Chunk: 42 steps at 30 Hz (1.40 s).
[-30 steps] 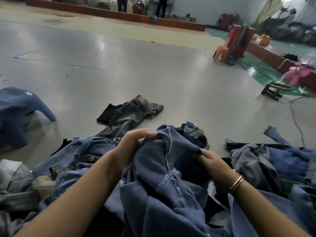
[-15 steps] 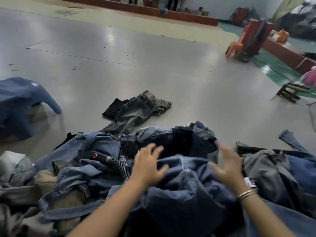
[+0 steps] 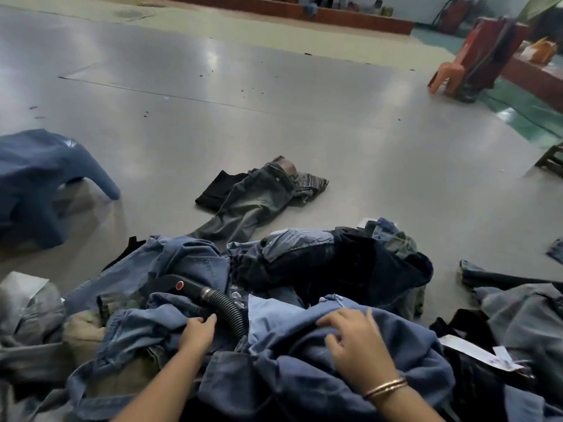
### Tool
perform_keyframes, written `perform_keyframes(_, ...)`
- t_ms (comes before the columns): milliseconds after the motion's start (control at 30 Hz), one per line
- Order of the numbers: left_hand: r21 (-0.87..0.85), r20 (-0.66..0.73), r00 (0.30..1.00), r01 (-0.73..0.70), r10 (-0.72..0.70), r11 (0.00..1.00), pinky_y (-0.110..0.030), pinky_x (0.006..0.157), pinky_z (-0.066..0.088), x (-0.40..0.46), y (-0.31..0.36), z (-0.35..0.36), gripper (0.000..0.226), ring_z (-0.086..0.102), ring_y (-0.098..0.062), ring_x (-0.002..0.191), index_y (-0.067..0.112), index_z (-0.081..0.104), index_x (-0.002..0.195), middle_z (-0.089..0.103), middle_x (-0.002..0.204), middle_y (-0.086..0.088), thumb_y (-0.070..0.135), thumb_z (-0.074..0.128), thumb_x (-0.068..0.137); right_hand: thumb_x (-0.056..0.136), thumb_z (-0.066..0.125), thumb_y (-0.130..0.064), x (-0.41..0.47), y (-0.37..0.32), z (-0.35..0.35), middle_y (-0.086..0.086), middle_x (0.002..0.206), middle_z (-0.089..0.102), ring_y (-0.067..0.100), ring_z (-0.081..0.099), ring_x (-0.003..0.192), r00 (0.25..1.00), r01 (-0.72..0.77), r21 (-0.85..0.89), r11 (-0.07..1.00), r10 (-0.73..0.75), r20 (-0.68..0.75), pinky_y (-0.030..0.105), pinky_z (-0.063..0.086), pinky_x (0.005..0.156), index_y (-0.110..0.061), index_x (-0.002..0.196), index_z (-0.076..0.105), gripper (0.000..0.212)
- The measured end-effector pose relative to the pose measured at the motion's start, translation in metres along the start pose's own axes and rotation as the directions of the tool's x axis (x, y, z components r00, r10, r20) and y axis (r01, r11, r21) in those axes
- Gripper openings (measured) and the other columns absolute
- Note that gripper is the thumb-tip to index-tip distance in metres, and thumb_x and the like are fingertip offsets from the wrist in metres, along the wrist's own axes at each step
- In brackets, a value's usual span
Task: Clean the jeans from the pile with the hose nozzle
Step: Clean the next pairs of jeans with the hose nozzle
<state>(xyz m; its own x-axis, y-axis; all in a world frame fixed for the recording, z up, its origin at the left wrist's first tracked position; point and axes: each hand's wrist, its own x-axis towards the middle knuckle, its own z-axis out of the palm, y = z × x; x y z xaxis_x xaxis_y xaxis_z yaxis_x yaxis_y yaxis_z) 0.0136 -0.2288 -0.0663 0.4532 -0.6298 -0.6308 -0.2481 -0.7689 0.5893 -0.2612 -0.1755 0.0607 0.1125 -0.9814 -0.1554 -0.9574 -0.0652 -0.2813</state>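
A pile of blue jeans (image 3: 189, 263) covers the floor in front of me. On it lies the black hose nozzle (image 3: 170, 283) with a red button, and its ribbed black hose (image 3: 228, 309) runs down under the cloth. A mid-blue pair of jeans (image 3: 304, 367) lies spread nearest to me. My left hand (image 3: 198, 333) rests on the denim with straight fingers, its fingertips right beside the hose. My right hand (image 3: 356, 345) lies on the mid-blue jeans with loosely bent fingers, and two bangles sit on its wrist. Neither hand holds anything.
A grey pair of jeans (image 3: 259, 196) lies alone on the grey floor beyond the pile. A blue garment (image 3: 39, 178) is draped over something at the left. An orange chair (image 3: 451, 74) and a wooden stool (image 3: 551, 159) stand at the right. A paper tag (image 3: 475, 351) lies on dark cloth.
Both hands let go of the lifted jeans, which now lie flat on the pile. The hose and nozzle came into view, and my left hand moved down beside the hose.
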Motion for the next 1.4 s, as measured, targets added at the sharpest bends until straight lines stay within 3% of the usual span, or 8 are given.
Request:
perform_keyframes(133, -0.338, 0.252, 0.966, 0.146, -0.06, 0.93, -0.046, 0.1, 0.045, 0.031, 0.007, 0.033, 0.06, 0.057, -0.037, 0.112, -0.008, 0.049, 0.129, 0.059, 0.124, -0.023, 0.037, 0.061, 0.091, 0.083, 0.044, -0.033, -0.008, -0.027, 0.029, -0.018, 0.111, 0.059, -0.001, 0.046, 0.119, 0.981, 0.184, 0.046, 0.982, -0.181, -0.065, 0.037, 0.001, 0.118, -0.039, 0.105, 0.065, 0.031)
perform_keyframes(233, -0.588, 0.239, 0.964, 0.239, -0.116, 0.773, -0.048, 0.093, 0.05, 0.045, 0.02, 0.05, 0.063, 0.063, -0.037, 0.099, -0.009, 0.056, 0.117, 0.065, 0.109, -0.023, 0.038, 0.075, 0.079, 0.096, 0.034, -0.034, -0.003, -0.014, 0.06, -0.011, 0.15, 0.035, 0.0, 0.018, 0.14, 0.949, 0.14, 0.044, 0.989, -0.146, 0.279, 0.046, -0.009, 0.117, -0.039, 0.137, 0.045, 0.043)
perform_keyframes(500, -0.286, -0.148, 0.968, 0.154, -0.202, 0.946, -0.042, 0.092, 0.044, 0.023, 0.026, 0.042, 0.062, 0.055, -0.045, 0.11, -0.015, 0.055, 0.117, 0.057, 0.122, -0.032, 0.037, 0.065, 0.085, 0.09, 0.042, -0.041, 0.015, 0.029, 0.101, -0.016, 0.16, 0.006, 0.007, -0.008, 0.147, 0.849, 0.06, -0.118, 0.991, 0.012, 0.528, 0.075, -0.008, 0.102, -0.047, 0.15, 0.009, 0.068)
perform_keyframes(767, -0.578, -0.181, 0.977, -0.198, 0.113, 0.792, -0.044, 0.083, 0.054, -0.106, 0.037, 0.019, 0.023, 0.065, -0.033, 0.086, -0.002, 0.06, 0.099, 0.068, 0.092, -0.022, 0.013, 0.066, 0.084, 0.099, 0.043, -0.023, 0.038, -0.037, 0.023, 0.017, 0.137, 0.053, 0.033, 0.051, 0.125, 0.852, -0.111, 0.006, 0.994, 0.092, 0.515, 0.044, 0.04, 0.102, -0.009, 0.131, 0.055, 0.037)
perform_keyframes(833, -0.466, -0.215, 0.923, -0.385, 0.32, 0.797, -0.032, 0.068, 0.046, -0.164, 0.034, 0.026, 0.018, 0.064, -0.029, 0.08, 0.011, 0.059, 0.095, 0.067, 0.08, -0.006, 0.01, 0.07, 0.081, 0.101, 0.044, -0.03, 0.03, -0.066, 0.002, 0.019, 0.128, 0.059, 0.034, 0.056, 0.118, 0.897, -0.283, 0.377, 0.882, 0.105, 0.43, 0.038, 0.044, 0.098, -0.004, 0.121, 0.061, 0.037)
perform_keyframes(1000, -0.214, 0.078, 0.797, -0.573, 0.599, 0.791, -0.02, 0.067, 0.042, -0.252, 0.005, 0.029, 0.046, 0.063, -0.006, 0.081, 0.037, 0.055, 0.114, 0.069, 0.087, 0.009, 0.027, 0.07, 0.071, 0.091, 0.059, -0.044, -0.004, -0.084, -0.052, 0.015, 0.078, 0.059, 0.027, 0.058, 0.065, 0.864, -0.499, 0.861, -0.093, 0.019, 0.503, 0.035, 0.052, 0.054, -0.006, 0.096, 0.053, 0.039)
perform_keyframes(1300, 0.098, 0.755, 0.261, -0.952, 0.602, 0.289, -0.029, 0.095, 0.042, -0.305, -0.016, 0.069, 0.061, 0.052, -0.017, 0.115, 0.033, 0.039, 0.134, 0.055, 0.127, 0.004, 0.065, 0.044, 0.082, 0.086, 0.07, -0.01, -0.103, 0.029, -0.063, 0.008, 0.06, 0.058, 0.022, 0.052, 0.042, 0.802, -0.166, 0.978, 0.128, 0.595, 0.058, 0.031, 0.05, 0.045, -0.006, 0.094, 0.055, 0.018)
perform_keyframes(1400, 0.155, 0.79, 0.308, -0.937, 0.53, 0.313, -0.033, 0.096, 0.042, -0.271, -0.011, 0.076, 0.05, 0.052, -0.018, 0.114, 0.021, 0.06, 0.115, 0.059, 0.119, -0.002, 0.059, 0.034, 0.094, 0.086, 0.07, -0.014, -0.119, 0.061, -0.052, 0.006, 0.047, 0.054, 0.022, 0.048, 0.033, 0.758, -0.195, 0.976, 0.092, 0.646, 0.09, 0.029, 0.046, 0.037, -0.007, 0.087, 0.053, 0.018)
